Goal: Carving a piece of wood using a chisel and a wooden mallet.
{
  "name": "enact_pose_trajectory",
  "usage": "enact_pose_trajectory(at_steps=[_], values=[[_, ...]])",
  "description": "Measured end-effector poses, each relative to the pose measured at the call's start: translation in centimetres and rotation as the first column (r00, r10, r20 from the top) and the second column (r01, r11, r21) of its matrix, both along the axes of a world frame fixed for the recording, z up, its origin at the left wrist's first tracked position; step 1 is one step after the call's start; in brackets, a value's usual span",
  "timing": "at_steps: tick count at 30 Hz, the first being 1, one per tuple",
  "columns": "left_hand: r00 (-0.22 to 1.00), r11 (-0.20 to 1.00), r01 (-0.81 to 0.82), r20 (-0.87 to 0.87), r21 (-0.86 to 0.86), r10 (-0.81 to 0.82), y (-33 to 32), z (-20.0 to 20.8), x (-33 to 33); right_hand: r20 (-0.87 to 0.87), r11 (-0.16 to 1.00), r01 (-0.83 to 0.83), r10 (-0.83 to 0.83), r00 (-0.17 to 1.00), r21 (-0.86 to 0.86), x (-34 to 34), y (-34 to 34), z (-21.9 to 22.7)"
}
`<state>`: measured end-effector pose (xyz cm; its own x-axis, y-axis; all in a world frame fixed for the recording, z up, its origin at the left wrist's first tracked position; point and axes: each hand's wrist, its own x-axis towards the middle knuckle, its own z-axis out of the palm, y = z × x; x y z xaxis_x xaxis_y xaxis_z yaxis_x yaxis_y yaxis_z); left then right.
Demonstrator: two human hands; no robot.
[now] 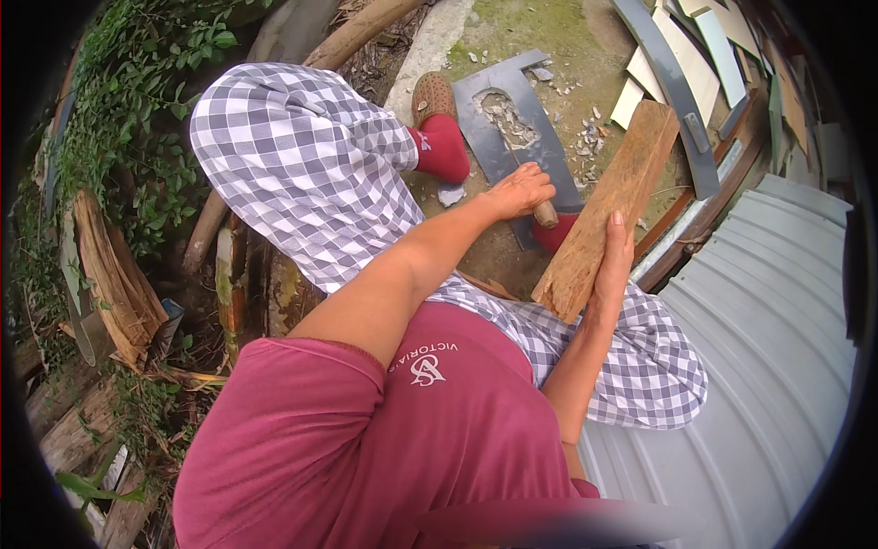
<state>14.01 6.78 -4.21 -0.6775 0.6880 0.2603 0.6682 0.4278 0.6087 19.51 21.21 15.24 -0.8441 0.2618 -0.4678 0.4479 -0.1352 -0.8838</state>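
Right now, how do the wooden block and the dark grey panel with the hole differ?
The wooden block is a thick brown bar; the grey panel is thin and broader. The block is held up in the right hand; the panel lies on the ground. The block shows no opening; the panel has a ragged one. Both are longer than wide.

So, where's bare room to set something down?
Free: the pale corrugated metal sheet right of the checked fabric trousers, and upper mossy ground between the flat grey panel and curved grey strip. Crowded: around the left hand, right hand, rough brown wooden plank and grey chips.
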Motion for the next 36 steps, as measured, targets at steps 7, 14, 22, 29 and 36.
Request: enact_pose_trajectory(at_steps=[7, 14, 22, 29, 36], values=[[0.983, 0.977, -0.183, 0.023, 0.109, 0.182, -0.2, 0.8, -1.4, 0.026, 0.999, -0.045, 0.045, 0.999, 0.019, 0.1, 0.3, -1.2], [0.98, 0.974, -0.198, 0.039, 0.107, 0.195, -0.2, 1.6, -1.9, 0.02, 0.999, -0.036, 0.036, 0.999, 0.021, 0.1, 0.0, -1.2], [0.9, 0.839, -0.435, 0.123, 0.325, 0.419, 0.6, 2.8, -4.5, 0.046, 0.999, -0.029, 0.028, 0.999, 0.027, 0.0, 0.1, -1.7], [0.907, 0.843, -0.418, 0.11, 0.339, 0.406, 0.7, 3.9, -4.7, 0.063, 0.998, -0.035, 0.032, 0.998, 0.052, -0.1, -0.2, -1.4], [0.9, 0.833, -0.434, 0.126, 0.344, 0.418, 0.1, 2.7, -5.7, 0.064, 0.999, -0.038, 0.036, 0.997, 0.025, 0.0, -0.2, -1.4]])
